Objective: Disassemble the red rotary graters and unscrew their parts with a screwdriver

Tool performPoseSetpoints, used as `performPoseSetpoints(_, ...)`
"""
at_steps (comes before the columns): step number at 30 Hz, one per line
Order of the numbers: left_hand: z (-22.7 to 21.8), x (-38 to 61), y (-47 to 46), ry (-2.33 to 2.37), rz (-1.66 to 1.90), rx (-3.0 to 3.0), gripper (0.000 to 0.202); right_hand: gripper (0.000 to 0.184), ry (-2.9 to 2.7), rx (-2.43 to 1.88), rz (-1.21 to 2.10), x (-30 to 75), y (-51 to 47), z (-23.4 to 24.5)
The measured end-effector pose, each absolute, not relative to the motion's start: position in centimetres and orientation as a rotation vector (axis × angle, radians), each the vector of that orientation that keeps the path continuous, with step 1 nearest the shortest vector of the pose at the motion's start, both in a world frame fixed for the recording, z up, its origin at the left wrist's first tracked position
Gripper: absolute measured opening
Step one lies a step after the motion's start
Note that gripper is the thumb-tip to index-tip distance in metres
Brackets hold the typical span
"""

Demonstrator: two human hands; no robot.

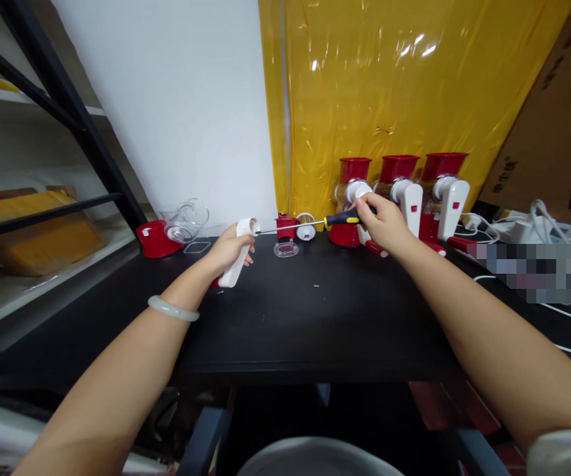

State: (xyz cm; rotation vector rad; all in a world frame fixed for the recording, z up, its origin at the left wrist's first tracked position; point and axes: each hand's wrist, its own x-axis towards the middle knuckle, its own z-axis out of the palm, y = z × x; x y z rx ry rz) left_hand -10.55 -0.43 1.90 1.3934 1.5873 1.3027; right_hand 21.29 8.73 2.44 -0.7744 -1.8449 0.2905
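My left hand (230,250) is closed around a white crank handle (238,264) with a round hub at its top and a red part at its lower end. In my right hand (384,221) is a screwdriver (342,218) with a black and yellow grip. Its long shaft points left, and the tip is at the hub of the crank handle; whether it sits in a screw is too small to tell. Behind the hands stand a small red hopper piece (286,227), a white-ended grater drum (306,228) and a clear plastic ring (286,248).
Three red and white rotary graters (446,192) stand at the back right. A red base with a clear housing (161,238) is at the back left. White cables and a power strip (523,231) lie on the right. Small bits lie on the black table (325,330).
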Motion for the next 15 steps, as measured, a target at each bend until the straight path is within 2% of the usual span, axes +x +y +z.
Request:
performPoseSetpoints(7,1.92,-10.88,-0.38,1.595,1.308,1.388,0.029,0.020,-1.849,-0.611,0.337,21.20,8.94,2.35)
performPoseSetpoints(15,1.91,-10.87,-0.40,1.614,1.312,1.376,0.030,0.027,-1.866,-0.551,0.380,21.45,9.18,2.23)
